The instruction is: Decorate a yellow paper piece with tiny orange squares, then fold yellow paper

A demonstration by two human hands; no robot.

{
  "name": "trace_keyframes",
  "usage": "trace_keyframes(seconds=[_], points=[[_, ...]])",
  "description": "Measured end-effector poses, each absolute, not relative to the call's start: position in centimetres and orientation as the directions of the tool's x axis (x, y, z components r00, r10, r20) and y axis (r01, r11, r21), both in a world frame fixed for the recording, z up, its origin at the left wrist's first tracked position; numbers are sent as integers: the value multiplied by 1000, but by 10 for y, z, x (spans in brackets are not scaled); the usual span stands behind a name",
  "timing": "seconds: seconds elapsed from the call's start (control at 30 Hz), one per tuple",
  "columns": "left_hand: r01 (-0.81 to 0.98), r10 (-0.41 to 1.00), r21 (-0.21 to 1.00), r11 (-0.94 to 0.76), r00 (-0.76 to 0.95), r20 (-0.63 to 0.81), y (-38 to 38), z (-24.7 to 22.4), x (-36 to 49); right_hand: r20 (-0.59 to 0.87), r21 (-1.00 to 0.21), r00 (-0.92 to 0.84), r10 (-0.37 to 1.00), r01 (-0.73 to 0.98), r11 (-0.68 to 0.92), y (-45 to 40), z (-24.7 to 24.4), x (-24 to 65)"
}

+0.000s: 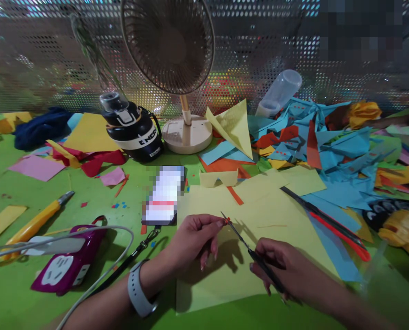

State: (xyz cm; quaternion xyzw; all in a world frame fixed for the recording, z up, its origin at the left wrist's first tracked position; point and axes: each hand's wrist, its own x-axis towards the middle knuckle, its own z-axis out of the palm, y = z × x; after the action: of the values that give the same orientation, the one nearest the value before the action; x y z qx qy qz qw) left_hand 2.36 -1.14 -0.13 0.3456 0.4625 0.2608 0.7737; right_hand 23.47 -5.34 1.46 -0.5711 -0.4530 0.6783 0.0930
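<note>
A red scrap (228, 220) is being pinched by the left hand (198, 234) (best kept steady); scissors (251, 253) are being gripped by the right hand (280, 262).

Head cam looks fwd & down, close over table (5, 183)

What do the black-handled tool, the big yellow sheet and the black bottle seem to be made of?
Black-handled tool: slim blade probably metal, grey with a faint sheen; handle perhaps plastic, dark and fairly dull.
Big yellow sheet: likely paper or thin card, matte, with a thin edge.
Black bottle: smooth, slightly glossy; plastic or coated metal, the look leaves it open.
</note>
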Motion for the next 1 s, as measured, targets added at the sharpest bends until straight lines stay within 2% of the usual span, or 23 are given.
trace_keyframes(seconds=[0.6,1.0], points=[[-80,723,770,634,415,-552,-12,-4,25,-640,-768,-341,689,269,-580,-58,6,235],[-49,708,774,631,445,-549,-11,-2,24,-690,-723,-311,654,347,-598,-56,9,234]])
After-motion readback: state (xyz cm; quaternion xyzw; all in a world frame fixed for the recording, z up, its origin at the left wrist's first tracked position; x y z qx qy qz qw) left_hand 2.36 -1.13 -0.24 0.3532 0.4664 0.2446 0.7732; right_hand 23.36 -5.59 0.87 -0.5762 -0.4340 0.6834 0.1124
